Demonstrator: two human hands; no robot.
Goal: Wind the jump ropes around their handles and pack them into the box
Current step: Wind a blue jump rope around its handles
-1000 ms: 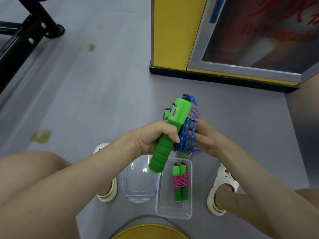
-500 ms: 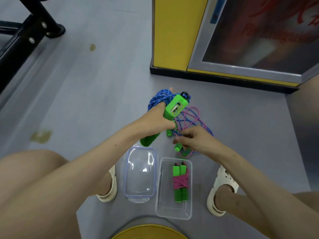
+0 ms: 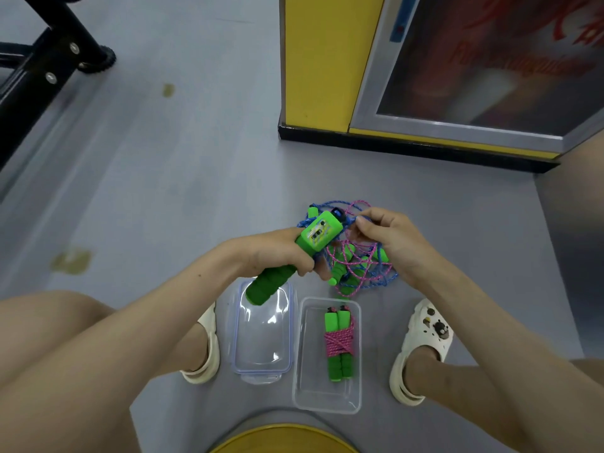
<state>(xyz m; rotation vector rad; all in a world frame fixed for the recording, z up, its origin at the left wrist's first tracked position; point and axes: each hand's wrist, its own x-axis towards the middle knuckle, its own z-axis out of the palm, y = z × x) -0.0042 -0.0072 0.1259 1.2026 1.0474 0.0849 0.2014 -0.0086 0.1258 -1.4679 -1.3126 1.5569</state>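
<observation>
My left hand (image 3: 277, 253) grips a big green foam handle (image 3: 287, 263) with a counter head, tilted up to the right above the floor. A tangle of blue and pink rope (image 3: 362, 256) with small green handles hangs between both hands. My right hand (image 3: 392, 243) pinches the rope near the counter head. On the floor below, a clear plastic box (image 3: 304, 387) holds one wound rope, pink cord around two green handles (image 3: 338, 343).
The clear lid (image 3: 261, 338) lies left of the box, between my white clogs (image 3: 421, 348). A yellow cabinet with a glass door (image 3: 327, 76) stands ahead. A black metal frame (image 3: 49, 70) is at the far left. A yellow stool edge (image 3: 281, 439) shows at the bottom.
My left hand has tilted the big handle and lowered it toward the lid. My right hand has risen from below the tangle to the rope beside the handle's head.
</observation>
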